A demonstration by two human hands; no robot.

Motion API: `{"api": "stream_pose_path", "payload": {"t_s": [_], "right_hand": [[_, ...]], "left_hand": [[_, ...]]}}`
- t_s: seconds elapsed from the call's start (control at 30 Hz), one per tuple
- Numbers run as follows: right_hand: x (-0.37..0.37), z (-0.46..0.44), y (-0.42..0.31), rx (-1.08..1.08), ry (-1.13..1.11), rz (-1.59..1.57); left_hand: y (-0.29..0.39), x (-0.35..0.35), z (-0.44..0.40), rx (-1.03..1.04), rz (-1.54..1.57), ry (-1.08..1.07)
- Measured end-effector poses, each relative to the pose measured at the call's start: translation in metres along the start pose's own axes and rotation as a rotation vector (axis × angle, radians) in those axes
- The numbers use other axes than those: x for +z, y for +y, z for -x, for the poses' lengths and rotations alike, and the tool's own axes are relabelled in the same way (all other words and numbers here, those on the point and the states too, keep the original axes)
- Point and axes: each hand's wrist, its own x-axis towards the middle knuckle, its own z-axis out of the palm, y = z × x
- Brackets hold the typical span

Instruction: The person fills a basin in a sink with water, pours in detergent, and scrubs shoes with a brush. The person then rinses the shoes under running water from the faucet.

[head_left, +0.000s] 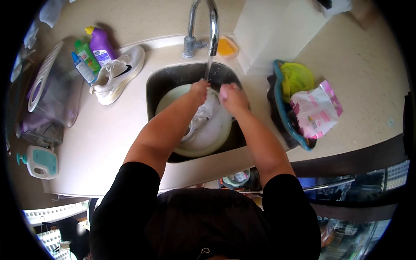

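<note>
Water (208, 71) is running onto my left hand (199, 92), its grip unclear, above the white shoe (205, 113); my right hand (235, 99) is clasping something pink (223, 92). I'm apparently washing, next needing steady scrubbing.

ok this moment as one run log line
left hand: below running tap | right hand: holding blurred pink item | basin: in sink, white shoe inside | counter: second shoe
</note>
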Motion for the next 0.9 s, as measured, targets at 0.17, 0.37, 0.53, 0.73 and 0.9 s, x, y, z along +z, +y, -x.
{"api": "stream_pose_path", "payload": {"t_s": [0.17,0.37,0.53,0.73,0.9], "right_hand": [[-0.029,0.006,-0.003,0.108,-0.172,-0.587],[-0.059,-0.008,0.022,0.064,0.221,0.258],[-0.042,-0.049,0.094,-0.034,0.479,0.744],[0.044,-0.006,-0.023,0.121,-0.163,-0.941],[0.078,-0.04,-0.066,0.801,-0.3,-1.973]], "left_hand": [[0.011,0.016,0.011,0.083,0.209,-0.158],[0.008,-0.02,0.048,0.21,-0.293,-0.072],[-0.066,-0.054,0.051,-0.28,-0.183,0.239],[-0.154,-0.109,-0.026,-0.208,0.099,0.128],[-0.124,-0.072,-0.003,-0.178,0.389,0.464]]}}
